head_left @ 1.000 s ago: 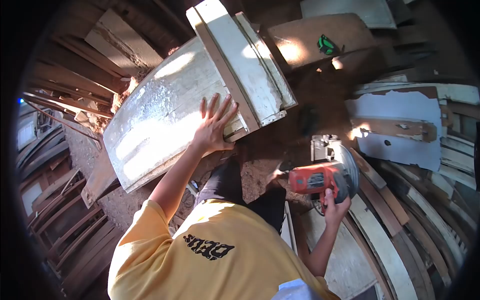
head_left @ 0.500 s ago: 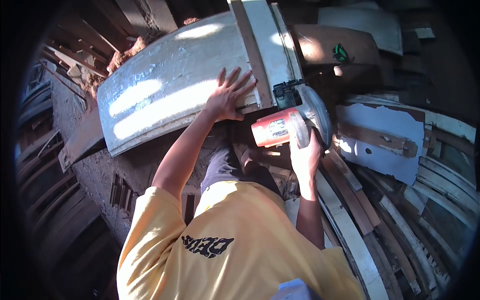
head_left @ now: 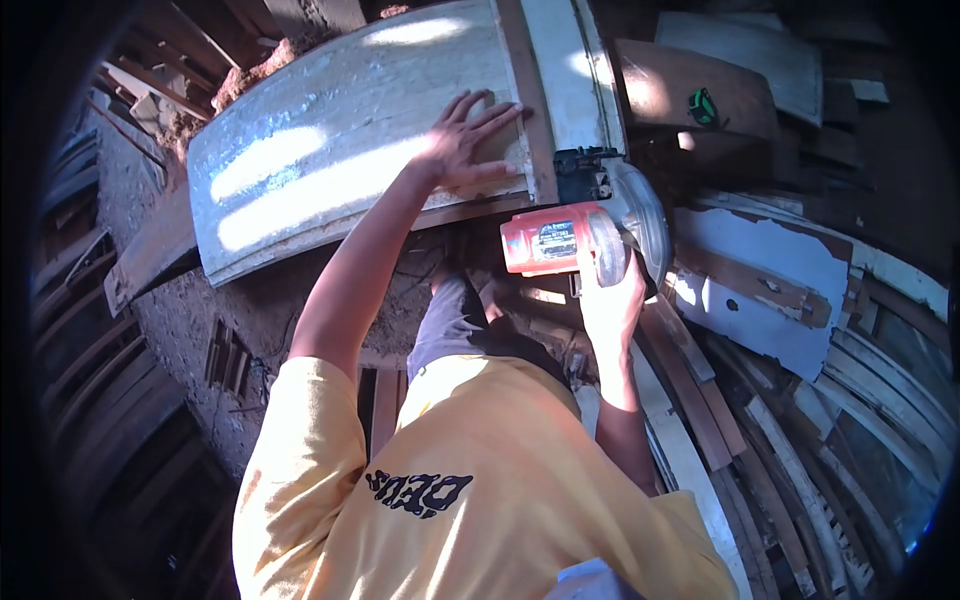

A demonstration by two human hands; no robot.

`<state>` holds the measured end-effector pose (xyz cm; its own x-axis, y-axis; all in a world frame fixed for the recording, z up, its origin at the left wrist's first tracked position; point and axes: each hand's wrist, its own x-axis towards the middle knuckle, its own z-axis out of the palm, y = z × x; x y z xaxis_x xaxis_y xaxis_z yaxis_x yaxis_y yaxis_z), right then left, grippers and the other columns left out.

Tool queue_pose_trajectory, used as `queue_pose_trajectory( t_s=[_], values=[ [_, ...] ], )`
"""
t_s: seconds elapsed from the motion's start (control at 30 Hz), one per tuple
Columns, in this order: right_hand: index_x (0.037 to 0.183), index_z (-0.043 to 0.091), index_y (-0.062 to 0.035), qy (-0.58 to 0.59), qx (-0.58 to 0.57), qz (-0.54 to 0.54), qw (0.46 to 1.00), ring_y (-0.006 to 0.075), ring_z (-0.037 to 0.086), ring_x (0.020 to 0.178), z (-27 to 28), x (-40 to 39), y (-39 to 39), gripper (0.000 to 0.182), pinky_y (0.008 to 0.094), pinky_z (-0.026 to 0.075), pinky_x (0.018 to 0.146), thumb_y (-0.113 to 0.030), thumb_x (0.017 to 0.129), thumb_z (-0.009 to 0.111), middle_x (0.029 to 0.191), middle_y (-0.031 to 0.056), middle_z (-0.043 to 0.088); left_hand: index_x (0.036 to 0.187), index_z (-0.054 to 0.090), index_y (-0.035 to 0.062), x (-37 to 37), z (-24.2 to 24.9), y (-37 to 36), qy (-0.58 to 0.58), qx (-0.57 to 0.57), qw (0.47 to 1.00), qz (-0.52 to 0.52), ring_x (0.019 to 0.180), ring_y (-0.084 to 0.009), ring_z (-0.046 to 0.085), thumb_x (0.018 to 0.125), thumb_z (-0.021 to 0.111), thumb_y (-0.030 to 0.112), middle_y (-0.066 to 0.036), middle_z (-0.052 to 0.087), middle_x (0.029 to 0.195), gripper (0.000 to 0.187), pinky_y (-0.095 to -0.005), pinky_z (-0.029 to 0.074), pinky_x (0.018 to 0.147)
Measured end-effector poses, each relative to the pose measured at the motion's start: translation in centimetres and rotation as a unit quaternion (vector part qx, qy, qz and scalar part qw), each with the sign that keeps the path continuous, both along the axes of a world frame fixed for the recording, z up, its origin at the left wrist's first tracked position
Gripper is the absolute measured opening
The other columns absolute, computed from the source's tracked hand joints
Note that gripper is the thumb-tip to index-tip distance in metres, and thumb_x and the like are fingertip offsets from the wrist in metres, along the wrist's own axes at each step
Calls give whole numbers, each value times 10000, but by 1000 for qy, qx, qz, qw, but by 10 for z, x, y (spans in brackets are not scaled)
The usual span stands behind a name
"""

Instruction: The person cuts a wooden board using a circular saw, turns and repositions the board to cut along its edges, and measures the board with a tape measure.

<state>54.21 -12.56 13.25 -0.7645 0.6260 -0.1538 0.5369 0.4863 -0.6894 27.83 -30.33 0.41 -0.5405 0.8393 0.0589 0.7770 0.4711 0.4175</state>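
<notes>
My right hand point(head_left: 612, 290) is wrapped round the rear handle of a red circular saw point(head_left: 555, 240). The saw's base is at the near end of a whitish board point(head_left: 565, 90), with its round guard on the right side; the blade itself is hidden. With fingers spread, my left hand point(head_left: 470, 140) lies on a large pale panel point(head_left: 330, 150), its fingertips at a brown wooden strip point(head_left: 528, 100) that runs along the board's left side. Patches of sunlight fall across the panel.
A green-and-black tape measure point(head_left: 703, 106) lies on a brown board point(head_left: 650, 80) at the back right. Several wooden strips point(head_left: 690, 400) are stacked to my right, near a white-faced sheet point(head_left: 750, 280). Timber pieces point(head_left: 100, 380) lie at the left.
The panel, board and tape measure appear shifted slightly in view. My left hand stays spread on the panel, a little higher in the picture. The saw remains at the board's near end.
</notes>
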Motion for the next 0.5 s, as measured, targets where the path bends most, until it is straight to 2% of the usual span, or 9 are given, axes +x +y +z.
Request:
queue_pose_trajectory(
  t_s=[0.07, 0.1, 0.13, 0.23, 0.27, 0.3, 0.37, 0.4, 0.5],
  values=[
    [1231, 658, 54, 0, -13, 2, 1000, 374, 731, 985, 2, -3, 2, 463, 443, 556, 909, -274, 935, 798, 1049, 256, 736, 1648, 340, 230, -4, -10, 1, 51, 15, 999, -11, 1566, -410, 255, 920, 638, 581, -96, 416, 1653, 862, -580, 196, 1299],
    [1219, 648, 74, 8, -21, 3, 1000, 422, 716, 989, 2, -3, 2, 505, 468, 550, 898, -313, 931, 795, 1045, 274, 727, 1627, 388, 237, -5, -16, 0, 104, 27, 994, -26, 1562, -394, 276, 955, 617, 533, -88, 424, 1649, 769, -572, 211, 1298],
    [1208, 638, 95, 15, -31, 1, 999, 470, 701, 992, 1, -4, 2, 550, 492, 545, 886, -353, 927, 792, 1041, 293, 718, 1576, 470, 222, -5, -23, 0, 81, 85, 992, -48, 1557, -393, 293, 983, 615, 420, -110, 459, 1616, 641, -567, 251, 1288],
    [1245, 624, 116, -22, -55, -11, 998, 470, 701, 1023, 7, -4, 1, 592, 484, 546, 903, -350, 924, 799, 1069, 306, 714, 1550, 503, 211, -10, -37, -7, 72, 115, 989, -52, 1560, -373, 304, 973, 650, 364, -110, 448, 1621, 615, -566, 294, 1273],
    [1293, 595, 146, -21, -35, -16, 999, 471, 699, 1059, -1, 0, 2, 655, 476, 546, 922, -355, 924, 801, 1104, 328, 704, 1574, 478, 260, -20, -40, -3, 87, 62, 994, 6, 1582, -354, 265, 995, 601, 521, -69, 386, 1673, 647, -557, 236, 1296],
    [1293, 595, 146, -24, -36, -19, 999, 471, 699, 1059, -1, 2, 2, 655, 476, 546, 922, -355, 924, 801, 1104, 328, 704, 1574, 478, 260, -29, -36, 0, 83, 60, 995, 3, 1582, -354, 265, 995, 601, 521, -69, 386, 1673, 647, -557, 236, 1296],
    [1333, 563, 170, -65, -48, -25, 996, 470, 694, 1094, -2, 1, 4, 705, 467, 544, 944, -353, 926, 800, 1137, 346, 693, 1590, 453, 336, -48, -32, 8, 117, 22, 990, 78, 1602, -346, 210, 966, 514, 729, -11, 299, 1724, 740, -552, 145, 1318],
    [1333, 563, 170, -68, -46, -27, 996, 470, 694, 1094, -1, 1, 4, 705, 467, 544, 944, -353, 926, 800, 1137, 346, 693, 1593, 436, 396, -54, -33, 12, 104, 14, 991, 84, 1619, -352, 146, 874, 457, 888, 30, 246, 1746, 872, -598, 56, 1312],
    [1308, 580, 155, -63, -46, -23, 997, 468, 703, 1054, 6, -2, 3, 666, 472, 548, 912, -342, 925, 801, 1102, 333, 701, 1581, 465, 347, -50, -37, 15, 143, 26, 984, 105, 1619, -374, 126, 847, 571, 840, 18, 278, 1735, 890, -654, 50, 1292]
  ],
)
